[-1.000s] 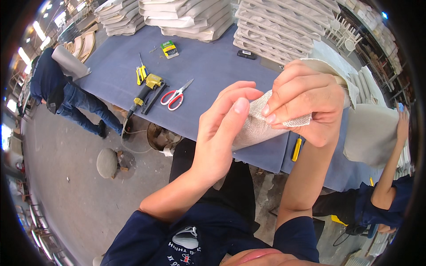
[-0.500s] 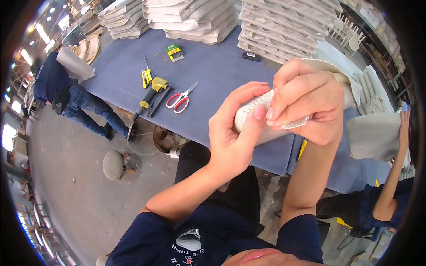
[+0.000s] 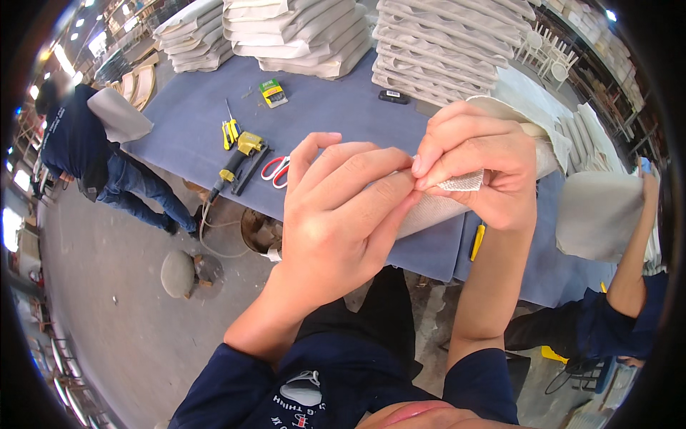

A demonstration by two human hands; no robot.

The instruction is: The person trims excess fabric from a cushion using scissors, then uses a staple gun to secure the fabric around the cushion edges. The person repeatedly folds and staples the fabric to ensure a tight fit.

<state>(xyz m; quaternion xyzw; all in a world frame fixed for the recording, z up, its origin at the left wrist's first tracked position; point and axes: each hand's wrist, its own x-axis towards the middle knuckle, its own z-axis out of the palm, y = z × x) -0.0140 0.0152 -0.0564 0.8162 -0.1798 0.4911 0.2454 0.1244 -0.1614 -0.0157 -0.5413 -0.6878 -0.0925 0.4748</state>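
While raised close, left hand [image 3: 336,229] & right hand [image 3: 479,171] – fingers pinching grey fabric piece [image 3: 457,196].

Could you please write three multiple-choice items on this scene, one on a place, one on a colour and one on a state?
1. Where do the scissors lie?
A. on the blue table, beside the yellow power tool
B. on the floor
C. on top of the cushion stacks

2. What colour are the scissors' handles?
A. green
B. red and white
C. black

3. How is the pale fabric piece held?
A. it lies untouched on the table
B. one hand alone grips it
C. the left hand and right hand both pinch it

Answers: 1 A, they rest on the tabletop next to the tool. 2 B, the loops show red and white. 3 C, fingers of both hands close on the fabric.
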